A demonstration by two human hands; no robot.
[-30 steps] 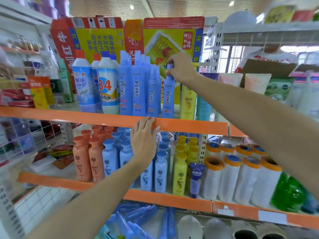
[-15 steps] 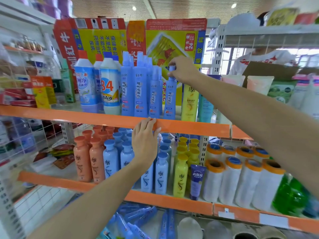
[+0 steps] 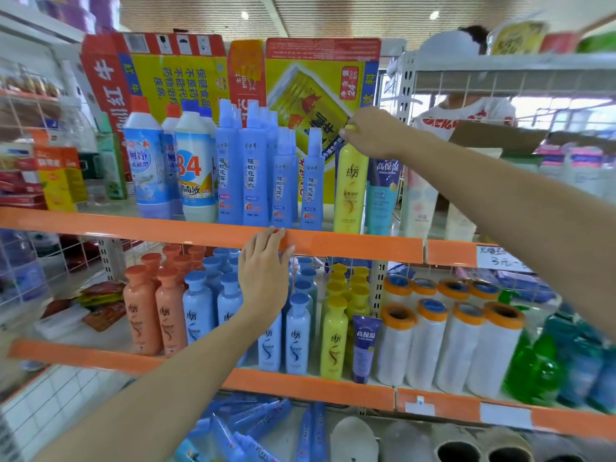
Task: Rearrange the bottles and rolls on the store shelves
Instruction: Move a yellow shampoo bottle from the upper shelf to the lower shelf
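On the upper shelf point(image 3: 350, 243) a tall yellow bottle point(image 3: 350, 191) stands upright, and my right hand point(image 3: 373, 131) is closed over its yellow cap. Left of it stands a thin blue spray bottle point(image 3: 311, 188), free of the hand, then several more blue spray bottles point(image 3: 250, 168). My left hand point(image 3: 265, 275) lies flat against the orange front edge of that shelf, fingers together, holding nothing. On the lower shelf stand orange bottles point(image 3: 153, 315), blue bottles point(image 3: 296, 331), yellow bottles point(image 3: 333, 338) and white rolls point(image 3: 460, 348) with orange rims.
A teal tube point(image 3: 383, 195) stands right of the yellow bottle. White and blue cleaner bottles point(image 3: 196, 168) fill the upper left. A flattened red and yellow carton point(image 3: 310, 95) backs the shelf. Green bottles point(image 3: 533, 371) sit lower right. A person in a white shirt point(image 3: 466, 111) stands beyond the rack.
My right hand let go of the thin blue spray bottle's top and moved right onto the yellow bottle's cap. My left hand stayed on the shelf edge.
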